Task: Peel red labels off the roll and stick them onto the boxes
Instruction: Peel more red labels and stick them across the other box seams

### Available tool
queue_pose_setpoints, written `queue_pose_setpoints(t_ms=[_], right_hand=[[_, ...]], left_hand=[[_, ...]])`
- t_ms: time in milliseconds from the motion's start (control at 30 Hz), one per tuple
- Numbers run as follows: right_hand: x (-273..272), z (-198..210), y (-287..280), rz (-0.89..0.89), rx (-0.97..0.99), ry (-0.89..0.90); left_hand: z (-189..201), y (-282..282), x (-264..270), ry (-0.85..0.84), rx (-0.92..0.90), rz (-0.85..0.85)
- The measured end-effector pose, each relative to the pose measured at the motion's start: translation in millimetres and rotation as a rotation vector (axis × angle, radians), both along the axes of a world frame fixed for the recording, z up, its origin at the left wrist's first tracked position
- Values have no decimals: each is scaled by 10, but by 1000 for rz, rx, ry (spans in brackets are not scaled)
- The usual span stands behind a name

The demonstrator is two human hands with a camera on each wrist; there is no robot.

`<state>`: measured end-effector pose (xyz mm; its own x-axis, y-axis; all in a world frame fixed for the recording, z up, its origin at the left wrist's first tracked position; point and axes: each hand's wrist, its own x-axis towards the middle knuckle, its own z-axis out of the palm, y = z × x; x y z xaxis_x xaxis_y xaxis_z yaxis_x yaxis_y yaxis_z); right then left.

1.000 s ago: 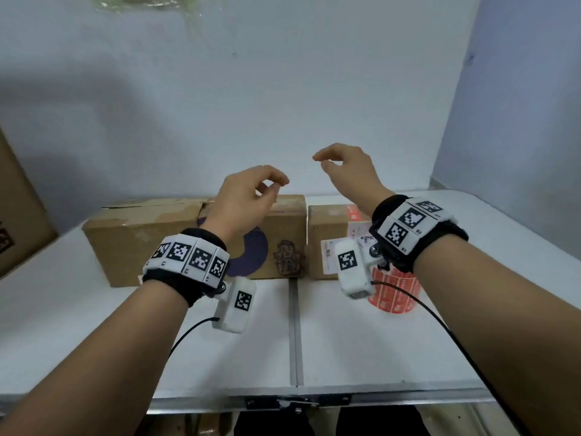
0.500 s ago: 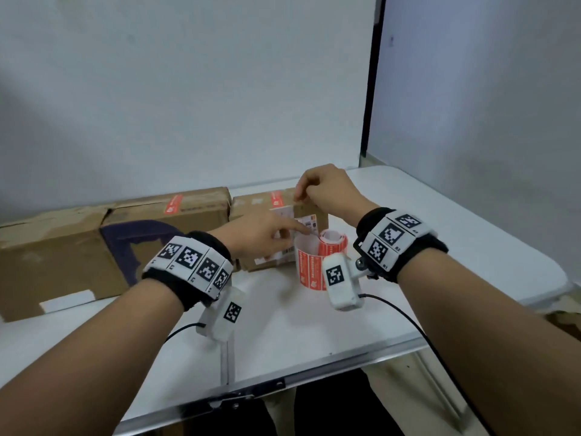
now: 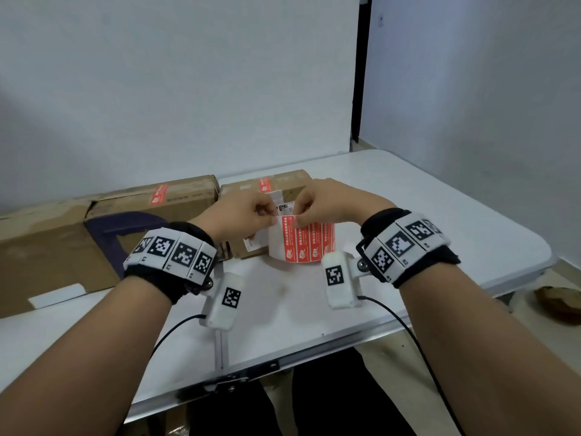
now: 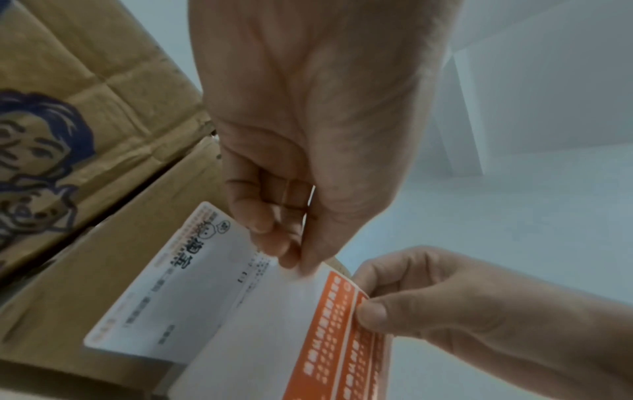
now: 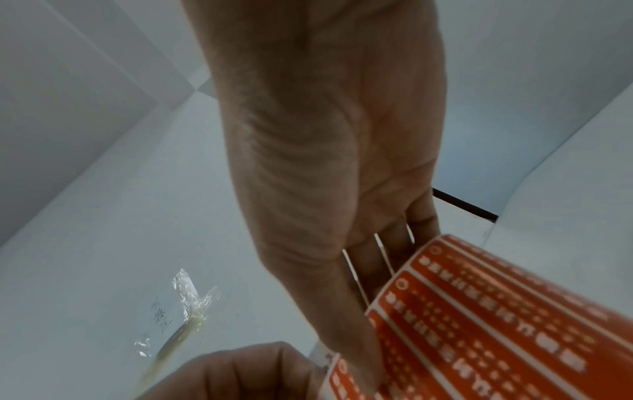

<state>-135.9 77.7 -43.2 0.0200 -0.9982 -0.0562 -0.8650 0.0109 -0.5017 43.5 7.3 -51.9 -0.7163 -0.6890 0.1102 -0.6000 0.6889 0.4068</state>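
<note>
The roll of red labels (image 3: 309, 247) stands on the white table (image 3: 408, 215) in front of the small cardboard box (image 3: 292, 180). A loose end of white backing strip (image 4: 274, 311) rises from the roll. My left hand (image 3: 268, 215) pinches the top of this strip. My right hand (image 3: 298, 218) pinches the upper edge of the first red label (image 4: 337, 305) beside it. In the right wrist view the roll (image 5: 479, 324) fills the lower right. A long cardboard box (image 3: 78, 240) lies to the left. Each box carries a red label (image 3: 158, 194) on top.
The small box has a white shipping label (image 4: 164, 292) on its front, just behind the strip. The table's front edge (image 3: 283, 363) is near my forearms; its right corner (image 3: 534, 256) drops off to the floor. A white wall stands close behind the boxes.
Both hands came down from mid-air to the label roll. The left now pinches the backing strip and the right the label edge. My view swung right.
</note>
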Motion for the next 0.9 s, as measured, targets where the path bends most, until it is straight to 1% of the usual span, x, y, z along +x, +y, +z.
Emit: queue_pose_setpoints(t_ms=[133, 233, 267, 333, 400, 467, 567, 733, 900], right_hand=[[15, -129, 36, -50, -63, -75], [30, -195, 47, -114, -119, -152], [34, -209, 52, -137, -137, -187], [41, -235, 60, -176, -169, -250], [53, -264, 66, -209, -200, -315], [58, -293, 67, -246, -220, -393], [46, -311, 69, -282, -217, -468], [27, -288, 110, -272, -148, -593], [64, -298, 114, -285, -159, -597]], left_hand=[[-46, 38, -13, 108, -24, 55], [-67, 81, -37, 328, -49, 155], [-72, 94, -43, 388, -37, 193], [-92, 134, -64, 453, 71, 209], [-124, 185, -92, 461, 176, 197], [-164, 213, -123, 458, 215, 205], [-233, 227, -157, 478, 230, 228], [-327, 301, -170, 558, 290, 262], [-360, 328, -194, 562, 245, 267]])
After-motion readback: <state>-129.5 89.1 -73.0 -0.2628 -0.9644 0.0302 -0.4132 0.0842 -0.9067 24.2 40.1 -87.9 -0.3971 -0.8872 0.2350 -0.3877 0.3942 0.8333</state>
